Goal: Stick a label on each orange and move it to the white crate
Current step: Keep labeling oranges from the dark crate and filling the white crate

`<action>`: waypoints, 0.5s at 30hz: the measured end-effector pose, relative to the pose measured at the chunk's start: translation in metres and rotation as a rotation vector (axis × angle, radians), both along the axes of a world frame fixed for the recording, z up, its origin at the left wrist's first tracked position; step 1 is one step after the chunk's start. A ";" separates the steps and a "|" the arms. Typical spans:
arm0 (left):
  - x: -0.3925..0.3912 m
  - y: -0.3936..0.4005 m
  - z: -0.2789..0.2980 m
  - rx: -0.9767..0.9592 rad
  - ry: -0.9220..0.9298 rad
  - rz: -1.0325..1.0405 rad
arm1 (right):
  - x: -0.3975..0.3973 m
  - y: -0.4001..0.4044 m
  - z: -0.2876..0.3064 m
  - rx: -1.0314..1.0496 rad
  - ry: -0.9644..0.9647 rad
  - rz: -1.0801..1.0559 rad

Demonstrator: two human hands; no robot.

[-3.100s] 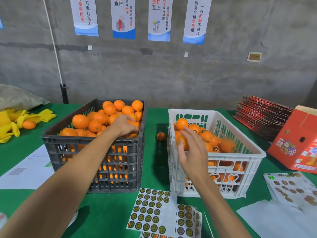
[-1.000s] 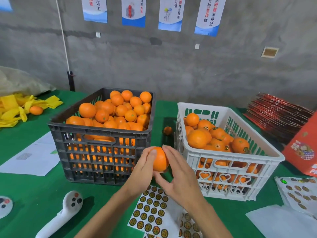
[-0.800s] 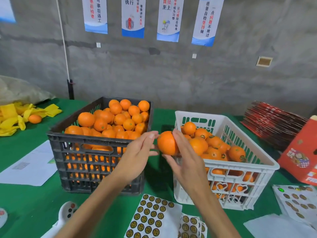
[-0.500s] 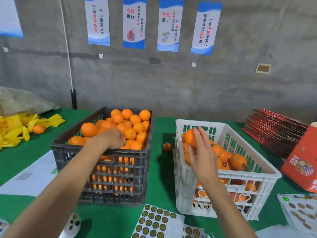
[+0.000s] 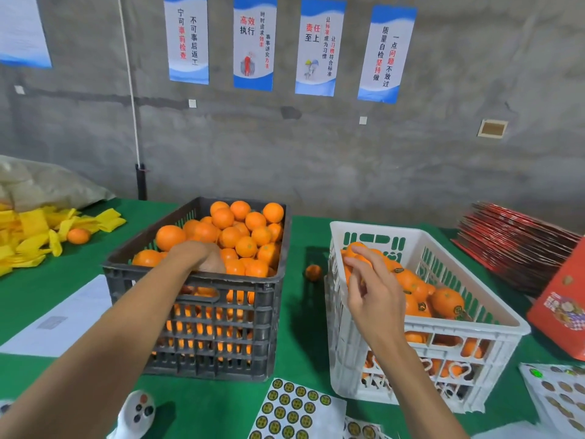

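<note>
A green table [image 5: 300,403] carries a dark grey slatted crate [image 5: 202,331] of bright oranges [image 5: 235,236] at 10 o'clock and a white crate [image 5: 421,353] at 2 o'clock (green shows through its slots). At 6 o'clock lies a white sheet [image 5: 294,413] dotted with black-and-gold round labels. Yellow cloths [image 5: 28,239] sit at 9 o'clock, a red box [image 5: 560,305] at 3.

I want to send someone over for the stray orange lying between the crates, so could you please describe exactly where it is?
Find the dark crate and the white crate side by side on the green table. In the strip of green cloth between them, toward the far end, one small orange lies alone. Unlike the others nearby, it sits on the table, not in a crate.
</note>
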State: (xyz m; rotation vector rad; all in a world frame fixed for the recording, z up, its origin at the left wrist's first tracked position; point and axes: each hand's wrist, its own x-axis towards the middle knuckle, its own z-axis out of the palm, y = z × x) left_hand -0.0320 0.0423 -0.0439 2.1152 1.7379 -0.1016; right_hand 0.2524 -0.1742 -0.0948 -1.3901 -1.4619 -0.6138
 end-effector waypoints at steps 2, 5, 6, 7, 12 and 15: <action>0.002 -0.013 -0.001 0.034 -0.061 -0.013 | -0.006 0.000 0.001 -0.010 -0.023 0.022; 0.020 -0.028 0.000 0.291 -0.468 -0.049 | -0.018 -0.001 0.002 -0.038 -0.046 0.050; 0.027 -0.035 0.001 0.359 -0.593 -0.059 | -0.021 -0.002 0.002 -0.046 -0.045 0.057; 0.035 -0.043 0.000 0.415 -0.716 -0.074 | -0.023 -0.003 0.000 -0.049 -0.038 0.065; 0.072 -0.111 -0.014 0.635 -1.222 -0.099 | -0.032 -0.013 -0.020 -0.070 0.020 0.208; 0.090 -0.156 -0.040 0.648 -1.427 -0.162 | -0.029 -0.025 -0.038 -0.171 0.031 0.246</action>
